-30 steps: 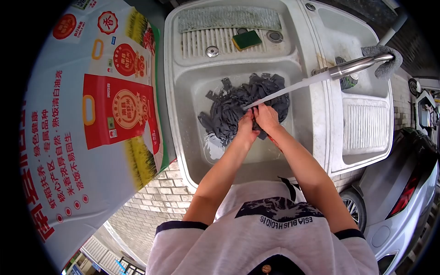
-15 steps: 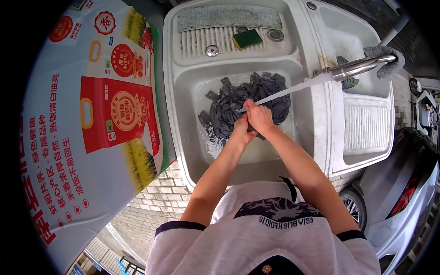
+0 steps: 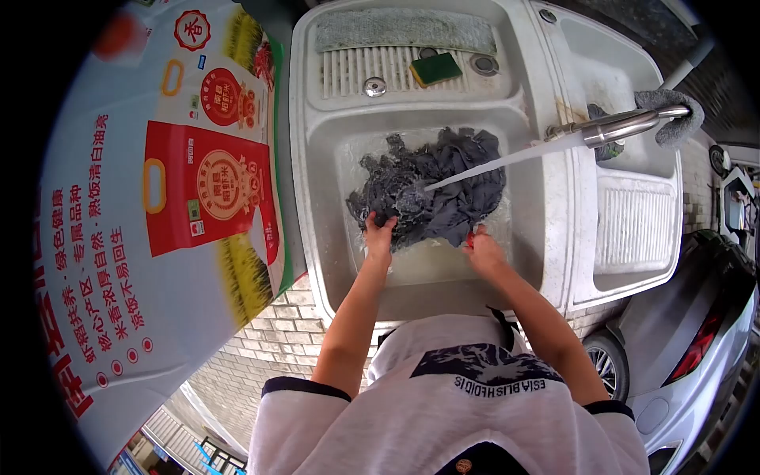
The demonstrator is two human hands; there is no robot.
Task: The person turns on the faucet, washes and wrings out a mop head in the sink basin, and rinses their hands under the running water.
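A wet dark grey garment [image 3: 463, 178] lies bunched in shallow, cloudy water in the white sink basin [image 3: 324, 237]. A stream of water from the metal faucet [image 3: 609, 131] strikes the middle of the cloth and splashes. At the near left edge of the garment, my left hand [image 3: 379, 237] pinches the fabric between thumb and fingers. My right hand [image 3: 486, 255] is closed on the near right edge of the cloth. Something small and red shows at its fingertips; I cannot make out what it is.
Behind the basin, a green and yellow sponge [image 3: 435, 70] and a round metal drain plug [image 3: 374, 86] sit on the ribbed ledge. A grey cloth [image 3: 679, 117] hangs over the faucet. A printed sheet [image 3: 103, 237] covers the left side. A car [image 3: 673, 340] is parked at right.
My hands, previously close together over the middle of the garment, have moved apart to its near left and right edges. The cloth is more spread out, and the stream now lands on it directly.
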